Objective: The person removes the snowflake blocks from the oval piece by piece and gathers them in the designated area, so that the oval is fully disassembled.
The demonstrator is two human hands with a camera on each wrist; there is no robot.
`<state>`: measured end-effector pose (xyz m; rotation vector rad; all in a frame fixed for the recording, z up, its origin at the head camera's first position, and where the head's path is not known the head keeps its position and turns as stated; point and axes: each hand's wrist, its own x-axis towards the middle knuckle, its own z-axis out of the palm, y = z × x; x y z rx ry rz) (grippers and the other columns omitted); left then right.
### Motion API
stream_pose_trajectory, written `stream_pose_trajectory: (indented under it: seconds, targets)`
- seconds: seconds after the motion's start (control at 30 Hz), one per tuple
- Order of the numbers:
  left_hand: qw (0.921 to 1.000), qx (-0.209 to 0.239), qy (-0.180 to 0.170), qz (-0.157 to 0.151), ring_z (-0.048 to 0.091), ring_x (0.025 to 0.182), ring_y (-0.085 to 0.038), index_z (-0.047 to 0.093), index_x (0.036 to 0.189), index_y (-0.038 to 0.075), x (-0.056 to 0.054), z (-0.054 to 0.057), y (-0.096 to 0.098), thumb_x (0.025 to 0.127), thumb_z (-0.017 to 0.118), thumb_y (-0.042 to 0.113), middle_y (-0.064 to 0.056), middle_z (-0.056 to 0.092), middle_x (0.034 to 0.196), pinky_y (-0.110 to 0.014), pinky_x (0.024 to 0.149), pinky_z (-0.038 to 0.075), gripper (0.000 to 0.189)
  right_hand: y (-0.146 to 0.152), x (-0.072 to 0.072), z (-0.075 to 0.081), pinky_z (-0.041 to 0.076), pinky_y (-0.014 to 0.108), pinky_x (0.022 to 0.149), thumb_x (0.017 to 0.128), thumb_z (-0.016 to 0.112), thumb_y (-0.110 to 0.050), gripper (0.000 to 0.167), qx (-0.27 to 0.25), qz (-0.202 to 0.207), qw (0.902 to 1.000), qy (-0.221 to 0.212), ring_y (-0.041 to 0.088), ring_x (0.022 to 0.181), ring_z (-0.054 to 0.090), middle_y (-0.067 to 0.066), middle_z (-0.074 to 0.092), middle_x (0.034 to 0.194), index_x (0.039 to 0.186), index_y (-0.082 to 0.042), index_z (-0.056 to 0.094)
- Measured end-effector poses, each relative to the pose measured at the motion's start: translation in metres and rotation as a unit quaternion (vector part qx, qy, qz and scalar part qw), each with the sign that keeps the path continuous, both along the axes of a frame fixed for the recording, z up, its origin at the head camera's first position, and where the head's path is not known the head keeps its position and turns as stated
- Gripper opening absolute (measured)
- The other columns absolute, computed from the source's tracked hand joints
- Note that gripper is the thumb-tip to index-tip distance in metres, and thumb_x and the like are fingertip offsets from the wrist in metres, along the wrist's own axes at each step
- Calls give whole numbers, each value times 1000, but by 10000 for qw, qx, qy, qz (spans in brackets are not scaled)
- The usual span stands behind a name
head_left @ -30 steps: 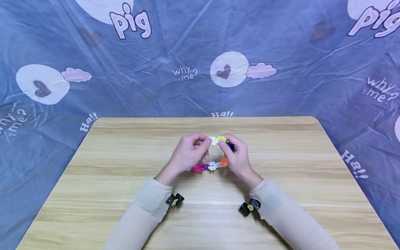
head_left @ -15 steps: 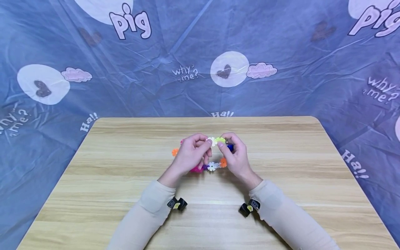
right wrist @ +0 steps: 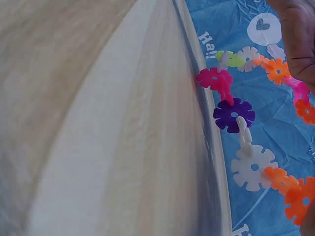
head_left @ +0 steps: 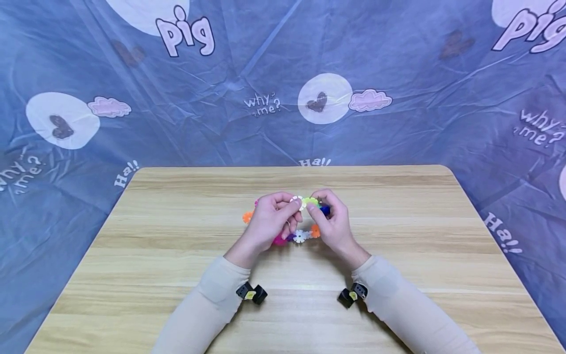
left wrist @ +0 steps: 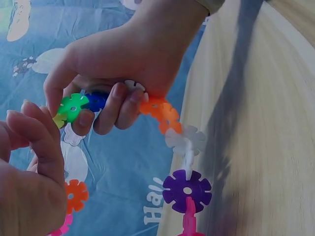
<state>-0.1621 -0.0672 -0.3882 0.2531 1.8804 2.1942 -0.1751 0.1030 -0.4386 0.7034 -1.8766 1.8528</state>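
A chain of flower-shaped plastic interlocking discs hangs from both hands, looping toward the person. In the head view my left hand (head_left: 270, 220) pinches a white disc (head_left: 303, 205) between thumb and fingers. Right beside it, my right hand (head_left: 334, 223) pinches a yellow-green disc (head_left: 311, 200). Whether these two discs are joined is too small to tell. The left wrist view has a green disc (left wrist: 69, 114) and a blue one (left wrist: 96, 102) at the right fingers, with a purple disc (left wrist: 173, 191) lower down. Pink and orange discs (right wrist: 278, 73) appear in the right wrist view.
The wooden table (head_left: 177, 295) lies beneath the hands, its far edge beyond them. A blue printed cloth (head_left: 230, 59) hangs behind it. Small black cameras (head_left: 252, 293) are strapped to both wrists.
My left hand has shifted slightly right and toward the person, with the white disc moving a little lower. The right hand has moved very little. Both pinches are kept.
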Motion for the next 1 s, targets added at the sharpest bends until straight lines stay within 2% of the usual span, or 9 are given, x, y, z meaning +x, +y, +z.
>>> stream_pose_trajectory:
  seconds: [0.2, 0.37, 0.53, 0.67, 0.83, 0.9, 1.0]
  targets:
    - [9999, 108, -75, -99, 53, 44, -9, 62, 98, -5, -1, -3, -1, 99, 62, 9, -8, 67, 68, -19, 36, 40, 14, 2, 0, -1, 36, 23, 48, 89, 62, 6, 9, -31, 5, 10000, 46, 9, 55, 43, 1, 60, 76, 98, 5, 61]
    - [9997, 54, -96, -232, 54, 45, -10, 61, 99, -7, -3, -2, -2, 100, 60, 8, -8, 65, 67, -19, 37, 41, 15, 3, -1, -2, 36, 23, 47, 90, 62, 3, 8, -33, 21, 9999, 106, 9, 53, 42, 2, 57, 73, 98, 4, 61]
    - [9993, 35, -221, -312, 49, 43, -9, 59, 94, -4, -4, -1, -2, 101, 59, 9, -6, 59, 64, -19, 36, 38, 14, 2, -2, -2, 36, 21, 46, 88, 62, 6, 10, 42, -19, 9999, 112, 7, 53, 43, 2, 52, 67, 98, 7, 61]
    - [9989, 84, -310, -347, 47, 42, -9, 58, 94, -3, -4, -1, -2, 101, 58, 10, -4, 57, 63, -20, 35, 37, 14, 0, 4, 8, 36, 20, 46, 87, 60, 10, 10, 79, -35, 9999, 136, 5, 54, 43, 3, 52, 67, 96, 12, 59]
    - [9996, -40, -68, -273, 53, 44, -12, 60, 101, -7, -2, -3, -1, 101, 62, 18, -6, 61, 66, -23, 36, 43, 25, -3, 12, 26, 36, 20, 46, 85, 58, 13, 9, 72, -74, 9996, 260, 4, 53, 42, 4, 55, 70, 94, 13, 57]
    - [9997, -71, 2, -229, 56, 46, -14, 61, 103, -10, -1, -3, 1, 100, 64, 20, -8, 63, 68, -24, 37, 45, 31, -3, 13, 27, 35, 20, 45, 85, 58, 14, 9, 86, -83, 9995, 290, 4, 52, 42, 4, 55, 70, 94, 12, 57]
    - [9999, 24, -93, -135, 60, 51, -14, 62, 102, -9, 1, -2, 2, 99, 66, 18, -9, 66, 71, -24, 39, 47, 28, -3, 13, 26, 35, 20, 44, 84, 59, 14, 9, 106, -78, 9994, 334, 4, 53, 42, 3, 55, 71, 93, 12, 58]
